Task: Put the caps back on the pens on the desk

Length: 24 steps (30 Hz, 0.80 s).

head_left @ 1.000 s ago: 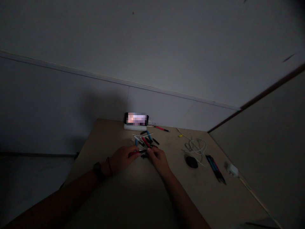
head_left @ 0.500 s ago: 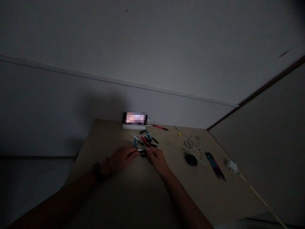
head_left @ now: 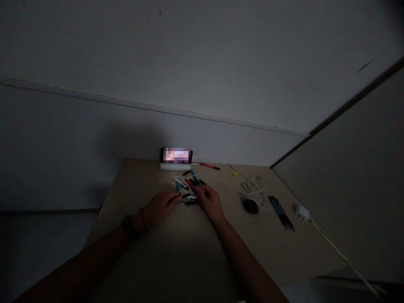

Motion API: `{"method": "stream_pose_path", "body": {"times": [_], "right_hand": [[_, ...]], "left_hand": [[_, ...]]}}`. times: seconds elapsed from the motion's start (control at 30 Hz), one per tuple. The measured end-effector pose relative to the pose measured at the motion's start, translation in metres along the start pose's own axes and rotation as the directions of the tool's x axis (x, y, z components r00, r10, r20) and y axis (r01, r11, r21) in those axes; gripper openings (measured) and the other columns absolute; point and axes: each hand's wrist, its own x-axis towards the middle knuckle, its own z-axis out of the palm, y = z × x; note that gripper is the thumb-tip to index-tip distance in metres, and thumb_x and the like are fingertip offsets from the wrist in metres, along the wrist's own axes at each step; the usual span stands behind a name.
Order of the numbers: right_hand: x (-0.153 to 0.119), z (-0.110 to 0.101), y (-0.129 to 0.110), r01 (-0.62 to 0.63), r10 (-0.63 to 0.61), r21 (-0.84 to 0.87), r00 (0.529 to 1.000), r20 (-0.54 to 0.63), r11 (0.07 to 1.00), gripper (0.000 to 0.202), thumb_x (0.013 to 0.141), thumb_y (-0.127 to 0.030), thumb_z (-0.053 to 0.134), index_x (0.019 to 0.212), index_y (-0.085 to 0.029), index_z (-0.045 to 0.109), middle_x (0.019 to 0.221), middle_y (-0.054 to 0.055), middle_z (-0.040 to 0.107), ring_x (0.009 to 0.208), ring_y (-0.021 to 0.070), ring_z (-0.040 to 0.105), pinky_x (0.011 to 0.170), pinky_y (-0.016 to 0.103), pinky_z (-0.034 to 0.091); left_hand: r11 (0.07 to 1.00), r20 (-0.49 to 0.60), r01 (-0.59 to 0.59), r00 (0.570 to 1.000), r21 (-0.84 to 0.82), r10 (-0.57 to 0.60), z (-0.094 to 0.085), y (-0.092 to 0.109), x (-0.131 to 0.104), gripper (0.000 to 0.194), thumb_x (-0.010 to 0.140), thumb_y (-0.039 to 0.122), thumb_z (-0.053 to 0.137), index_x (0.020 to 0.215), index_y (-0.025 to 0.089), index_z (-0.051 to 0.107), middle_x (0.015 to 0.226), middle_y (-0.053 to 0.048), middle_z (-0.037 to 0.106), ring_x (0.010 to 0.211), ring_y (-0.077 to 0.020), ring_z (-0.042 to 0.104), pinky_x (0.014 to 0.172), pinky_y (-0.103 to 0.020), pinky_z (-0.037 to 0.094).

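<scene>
A loose pile of pen parts and caps, black, white, blue and red, lies on the table in front of a lit phone (head_left: 177,155). At the pile's left edge is my left hand (head_left: 164,205), its fingers closed on a small black piece. My right hand (head_left: 210,202) is at the pile's right side, fingertips pinched beside a red piece (head_left: 190,184); what it holds, if anything, is too small to tell. A blue piece (head_left: 178,187) stands out near my left fingertips.
The phone leans on a white block (head_left: 175,167) by the wall. A red pen (head_left: 211,166) lies behind the pile. To the right are a white cable (head_left: 257,189), a black mouse (head_left: 250,206), a row of pens (head_left: 281,213) and a white plug (head_left: 302,212).
My hands have moved slightly apart, and more dark pieces show between them. The whole view has shifted a little.
</scene>
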Motion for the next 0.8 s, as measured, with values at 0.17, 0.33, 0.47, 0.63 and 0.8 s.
{"method": "stream_pose_path", "body": {"times": [0.17, 0.33, 0.47, 0.63, 0.8], "right_hand": [[-0.001, -0.001, -0.003, -0.017, 0.017, 0.024, 1.000, -0.019, 1.000, 0.048, 0.088, -0.065, 0.053, 0.071, -0.020, 0.058, 0.057, -0.002, 0.053, 0.056, 0.0152, 0.049, 0.056, 0.027, 0.038], [-0.007, -0.001, -0.008, 0.061, -0.063, 0.021, 0.987, 0.144, 0.998, 0.057, 0.092, -0.067, 0.046, 0.060, -0.020, 0.051, 0.056, -0.003, 0.045, 0.055, 0.0129, 0.043, 0.055, 0.026, 0.033], [-0.014, 0.004, -0.010, 0.126, -0.133, 0.040, 0.948, 0.289, 0.991, 0.057, 0.090, -0.068, 0.051, 0.058, -0.020, 0.047, 0.055, -0.004, 0.040, 0.054, 0.0117, 0.039, 0.053, 0.025, 0.029], [-0.015, 0.008, -0.012, 0.108, -0.116, 0.044, 0.948, 0.297, 0.993, 0.060, 0.088, -0.072, 0.051, 0.056, -0.021, 0.045, 0.055, -0.004, 0.037, 0.054, 0.0115, 0.037, 0.052, 0.025, 0.028], [-0.014, 0.006, -0.017, 0.085, -0.098, 0.054, 0.951, 0.294, 0.995, 0.060, 0.088, -0.071, 0.051, 0.056, -0.020, 0.047, 0.054, -0.004, 0.038, 0.054, 0.0112, 0.037, 0.052, 0.025, 0.028]], "left_hand": [[1.000, -0.007, -0.014, 1.000, -0.002, 0.014, -0.001, 0.000, 0.001, 0.037, 0.100, 0.041, 0.045, 0.077, 0.017, 0.062, 0.070, -0.001, 0.063, 0.067, -0.0157, 0.057, 0.062, -0.027, 0.035], [1.000, -0.010, -0.022, 1.000, -0.005, 0.022, -0.001, 0.000, 0.001, 0.035, 0.099, 0.040, 0.047, 0.081, 0.017, 0.065, 0.071, -0.001, 0.065, 0.067, -0.0154, 0.057, 0.062, -0.027, 0.036], [0.999, 0.007, -0.033, 0.999, -0.019, 0.033, 0.001, -0.003, 0.001, 0.032, 0.098, 0.041, 0.050, 0.089, 0.017, 0.070, 0.074, -0.001, 0.068, 0.067, -0.0147, 0.058, 0.063, -0.026, 0.038], [0.997, 0.031, -0.063, 0.997, -0.051, 0.065, 0.002, -0.001, 0.000, 0.030, 0.096, 0.041, 0.054, 0.098, 0.018, 0.072, 0.079, -0.002, 0.072, 0.068, -0.0142, 0.059, 0.064, -0.026, 0.040], [0.998, 0.028, -0.037, 0.999, -0.048, 0.039, 0.001, 0.002, 0.000, 0.030, 0.093, 0.042, 0.058, 0.099, 0.018, 0.074, 0.079, -0.003, 0.072, 0.067, -0.0150, 0.059, 0.064, -0.026, 0.041]]}}
